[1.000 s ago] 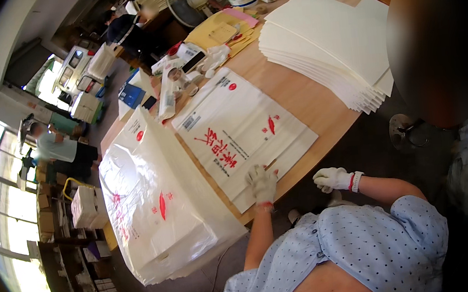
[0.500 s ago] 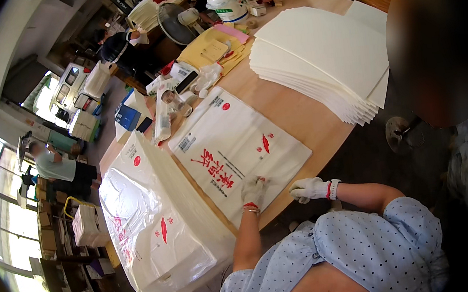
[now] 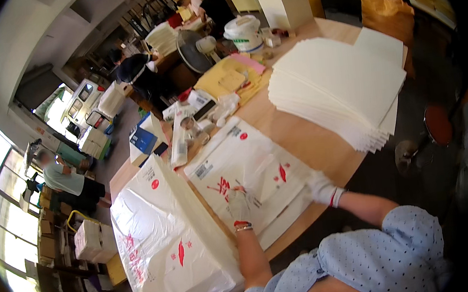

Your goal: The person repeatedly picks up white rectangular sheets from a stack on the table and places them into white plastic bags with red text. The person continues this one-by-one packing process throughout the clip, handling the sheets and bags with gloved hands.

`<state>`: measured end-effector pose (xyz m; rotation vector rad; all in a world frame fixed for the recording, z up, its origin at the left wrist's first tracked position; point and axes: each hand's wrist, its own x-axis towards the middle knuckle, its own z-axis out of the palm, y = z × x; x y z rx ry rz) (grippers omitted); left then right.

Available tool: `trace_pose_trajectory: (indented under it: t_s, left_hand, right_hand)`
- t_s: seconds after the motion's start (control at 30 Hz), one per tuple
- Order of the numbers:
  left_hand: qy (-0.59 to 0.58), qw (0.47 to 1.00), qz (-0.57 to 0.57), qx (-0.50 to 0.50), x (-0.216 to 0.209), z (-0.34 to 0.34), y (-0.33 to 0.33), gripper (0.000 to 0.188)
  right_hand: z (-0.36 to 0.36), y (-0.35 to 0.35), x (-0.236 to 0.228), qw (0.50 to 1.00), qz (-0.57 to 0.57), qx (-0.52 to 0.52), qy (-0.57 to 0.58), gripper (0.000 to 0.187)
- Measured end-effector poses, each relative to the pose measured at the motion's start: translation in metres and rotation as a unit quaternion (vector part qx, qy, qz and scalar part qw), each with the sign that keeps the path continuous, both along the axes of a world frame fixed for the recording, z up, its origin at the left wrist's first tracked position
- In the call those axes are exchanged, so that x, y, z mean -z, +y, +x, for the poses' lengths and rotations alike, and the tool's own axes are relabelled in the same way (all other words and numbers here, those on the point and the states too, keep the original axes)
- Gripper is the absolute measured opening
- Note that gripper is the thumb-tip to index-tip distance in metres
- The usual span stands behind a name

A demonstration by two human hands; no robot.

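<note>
A flat white plastic bag with red printing (image 3: 263,157) lies on the wooden table in front of me, with another white layer showing below its near edge. My left hand (image 3: 240,206), in a white glove with a red cuff, is at the bag's near left part, over the printing. Its fingers are blurred, and I cannot tell whether they grip the plastic. By the bag's near right corner is my right hand (image 3: 321,188), also gloved and smeared by motion. To the left stands a tall stack of similar bags (image 3: 167,237), glossy and wrinkled on top.
Fanned white sheets (image 3: 335,85) lie at the right of the table. Farther back are a glass jar (image 3: 194,130), yellow papers (image 3: 227,82), a white bucket (image 3: 244,33) and a fan (image 3: 196,51). A stool (image 3: 438,125) stands at right; other people work farther off.
My left hand has moved farther up over the bag, covering some printing. My right hand has moved from the table's near edge to the bag's right corner. The view has shifted.
</note>
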<state>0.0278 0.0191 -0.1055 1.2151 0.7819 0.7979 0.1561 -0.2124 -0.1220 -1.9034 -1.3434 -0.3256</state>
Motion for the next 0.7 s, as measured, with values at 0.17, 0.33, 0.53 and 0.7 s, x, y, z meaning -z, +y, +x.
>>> trace_pose_trajectory:
  t_s: [0.17,0.33,0.53,0.7]
  left_hand:
    - [0.076,0.985,0.094,0.121,-0.028,0.012,-0.043,0.017]
    - [0.024,0.968,0.247,0.027,0.051,0.009,-0.037,0.008]
    - [0.024,0.999,-0.001,0.026,0.001,0.002,-0.005,0.009]
    - [0.139,0.955,0.21,0.155,-0.129,0.037,-0.078,0.013]
  right_hand:
    - [-0.035,0.071,-0.021,0.894,0.105,-0.015,0.436,0.025]
    - [-0.021,0.082,0.002,0.773,0.012,-0.11,0.625,0.03]
    - [0.004,-0.007,0.016,0.992,-0.115,0.028,-0.034,0.018]
    - [0.001,0.102,0.044,0.979,0.075,-0.065,0.176,0.028]
